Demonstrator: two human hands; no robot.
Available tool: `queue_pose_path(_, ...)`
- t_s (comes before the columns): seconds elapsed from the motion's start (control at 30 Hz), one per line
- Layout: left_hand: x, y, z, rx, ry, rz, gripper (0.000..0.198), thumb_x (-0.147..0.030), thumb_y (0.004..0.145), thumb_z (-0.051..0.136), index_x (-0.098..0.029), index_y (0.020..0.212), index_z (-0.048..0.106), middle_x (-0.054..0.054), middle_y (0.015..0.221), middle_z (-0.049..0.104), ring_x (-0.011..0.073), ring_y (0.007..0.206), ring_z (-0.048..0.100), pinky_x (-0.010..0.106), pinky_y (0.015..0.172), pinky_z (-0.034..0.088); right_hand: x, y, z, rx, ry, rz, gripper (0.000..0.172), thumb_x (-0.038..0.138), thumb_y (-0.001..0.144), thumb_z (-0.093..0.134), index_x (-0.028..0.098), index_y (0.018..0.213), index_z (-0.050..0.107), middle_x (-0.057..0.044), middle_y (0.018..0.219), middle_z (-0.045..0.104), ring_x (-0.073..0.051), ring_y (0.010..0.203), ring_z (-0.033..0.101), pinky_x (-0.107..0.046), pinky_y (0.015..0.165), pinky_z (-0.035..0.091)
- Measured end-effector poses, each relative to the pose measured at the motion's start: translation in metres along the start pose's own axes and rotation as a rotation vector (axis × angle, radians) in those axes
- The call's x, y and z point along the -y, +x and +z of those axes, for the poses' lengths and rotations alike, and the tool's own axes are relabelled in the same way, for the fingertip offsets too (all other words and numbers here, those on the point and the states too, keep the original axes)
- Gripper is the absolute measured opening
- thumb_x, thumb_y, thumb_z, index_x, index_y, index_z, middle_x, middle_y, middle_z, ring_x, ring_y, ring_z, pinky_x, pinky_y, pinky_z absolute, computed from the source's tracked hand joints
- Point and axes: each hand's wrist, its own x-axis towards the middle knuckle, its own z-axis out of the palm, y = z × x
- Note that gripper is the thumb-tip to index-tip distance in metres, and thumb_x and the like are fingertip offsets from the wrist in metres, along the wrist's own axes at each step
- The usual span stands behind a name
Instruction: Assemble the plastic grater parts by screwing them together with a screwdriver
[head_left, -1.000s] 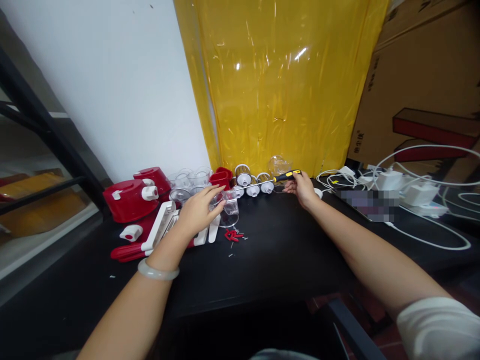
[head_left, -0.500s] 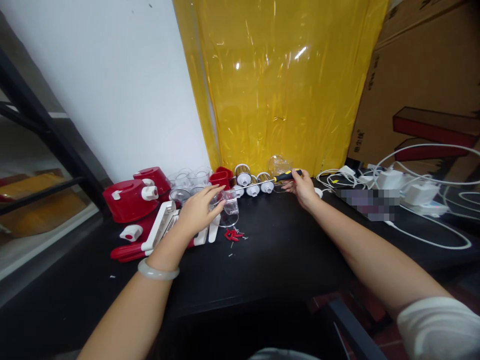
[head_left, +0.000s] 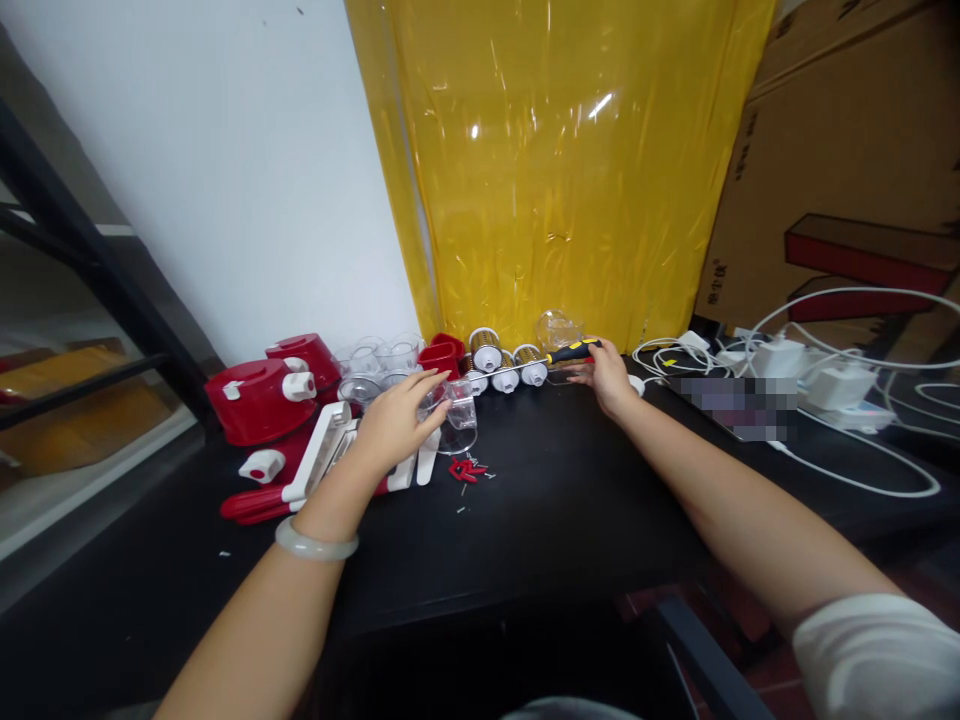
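My left hand is closed on a clear plastic part that stands on the black table. In my right hand is the end of a yellow and black screwdriver; its long shaft points left toward the clear part. Where its tip ends is too small to tell. Several metal drums with white ends lie behind the shaft. Small red pieces and screws lie on the table in front of the clear part.
Red housings, white and red handles and clear cups stand at the left. White cables, chargers and a tablet lie at the right. Behind are a yellow sheet and a cardboard box.
Both hands stay nearly where they were. The fingers of my right hand have shifted slightly at the screwdriver's handle.
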Motion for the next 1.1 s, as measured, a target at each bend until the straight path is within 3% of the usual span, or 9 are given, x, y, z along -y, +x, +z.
queue_pose_path(0.23, 0.0004, -0.0001, 0.0002, 0.004, 0.006, 0.005, 0.044, -0.043, 0.095, 0.046, -0.025, 0.134, 0.054, 0.007, 0.139, 0.057, 0.0256, 0.123, 0.056, 0.043, 0.103, 0.046, -0.0013, -0.0002, -0.0007, -0.008, 0.031, 0.002, 0.029, 0.038, 0.083, 0.055, 0.027, 0.107, 0.043, 0.003, 0.084, 0.064, -0.011, 0.052, 0.066, -0.020, 0.042, 0.049)
queue_pose_path(0.47, -0.0002, 0.0001, 0.0002, -0.001, 0.006, 0.004, 0.044, -0.043, 0.095, 0.046, -0.025, 0.134, 0.054, 0.006, 0.138, 0.057, 0.0257, 0.123, 0.056, 0.043, 0.103, 0.046, -0.0039, 0.0017, -0.0027, -0.006, -0.059, -0.026, 0.041, 0.051, 0.081, 0.058, 0.023, 0.108, 0.047, 0.005, 0.065, 0.060, -0.011, 0.043, 0.059, -0.020, 0.041, 0.045)
queue_pose_path(0.67, 0.0004, -0.0001, 0.0002, -0.003, 0.002, 0.007, 0.044, -0.043, 0.095, 0.046, -0.024, 0.134, 0.054, 0.007, 0.137, 0.058, 0.0255, 0.123, 0.056, 0.042, 0.103, 0.046, -0.0031, -0.0004, -0.0009, 0.004, -0.001, -0.003, 0.031, 0.039, 0.084, 0.047, 0.026, 0.112, 0.043, 0.001, 0.085, 0.064, -0.013, 0.053, 0.068, -0.022, 0.044, 0.050)
queue_pose_path(0.83, -0.0003, -0.0004, -0.0003, -0.007, 0.000, 0.010, 0.044, -0.043, 0.095, 0.046, -0.024, 0.134, 0.054, 0.007, 0.137, 0.058, 0.0255, 0.123, 0.056, 0.042, 0.103, 0.046, -0.0006, -0.0022, -0.0005, 0.026, 0.001, 0.008, 0.034, 0.030, 0.079, 0.047, 0.026, 0.112, 0.043, 0.002, 0.080, 0.065, -0.014, 0.055, 0.069, -0.022, 0.046, 0.051)
queue_pose_path(1.1, 0.0003, -0.0001, -0.0002, 0.002, 0.003, 0.001, 0.044, -0.043, 0.095, 0.047, -0.025, 0.134, 0.054, 0.006, 0.138, 0.057, 0.0253, 0.124, 0.056, 0.042, 0.103, 0.046, -0.0036, 0.0003, -0.0024, 0.030, -0.037, -0.001, 0.045, 0.047, 0.080, 0.058, 0.024, 0.115, 0.042, 0.005, 0.066, 0.060, -0.012, 0.044, 0.060, -0.021, 0.044, 0.046)
